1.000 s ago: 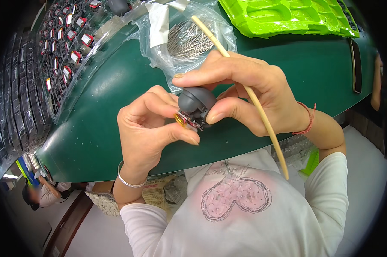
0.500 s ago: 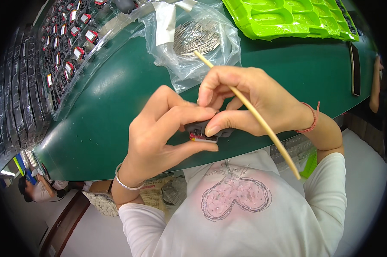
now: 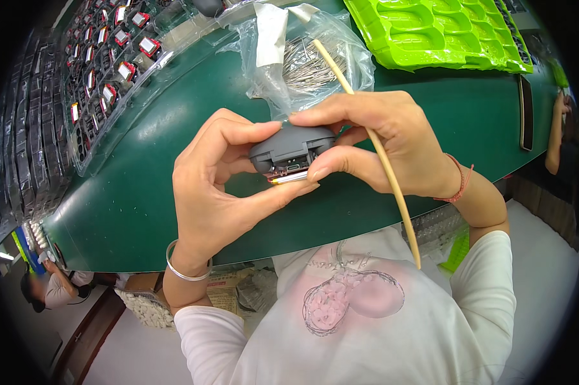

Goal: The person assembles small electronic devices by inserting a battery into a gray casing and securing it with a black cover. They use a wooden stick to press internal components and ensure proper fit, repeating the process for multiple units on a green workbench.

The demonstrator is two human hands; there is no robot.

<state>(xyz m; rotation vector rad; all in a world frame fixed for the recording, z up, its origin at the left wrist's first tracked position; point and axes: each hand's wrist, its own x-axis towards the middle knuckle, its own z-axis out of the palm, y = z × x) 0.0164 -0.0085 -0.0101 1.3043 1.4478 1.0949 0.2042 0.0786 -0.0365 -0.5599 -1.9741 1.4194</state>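
Between my two hands is a rounded dark grey plastic case (image 3: 296, 142), its underside opening showing a small port and part of a circuit board. A flat silvery battery (image 3: 290, 178) sits along its lower edge. My left hand (image 3: 215, 173) grips the case from the left, thumb beneath and fingers on top. From the right, my right hand (image 3: 385, 144) pinches it with thumb and forefinger. A thin wooden stick (image 3: 392, 176) also runs through my right hand, slanting from the pins down toward my shirt.
Behind my hands lies a clear plastic bag (image 3: 263, 80) of thin metal pins (image 3: 308, 67). A bright green moulded tray (image 3: 443, 35) is at the far right, a dark flat phone-like object (image 3: 526, 112) below it. Clear trays (image 3: 113, 83) of small red-edged parts stand left, beside stacked black trays (image 3: 29, 141).
The case has been lifted and turned, so its port side now faces me. My fingers have spread wider around it. The stick stands a little steeper.
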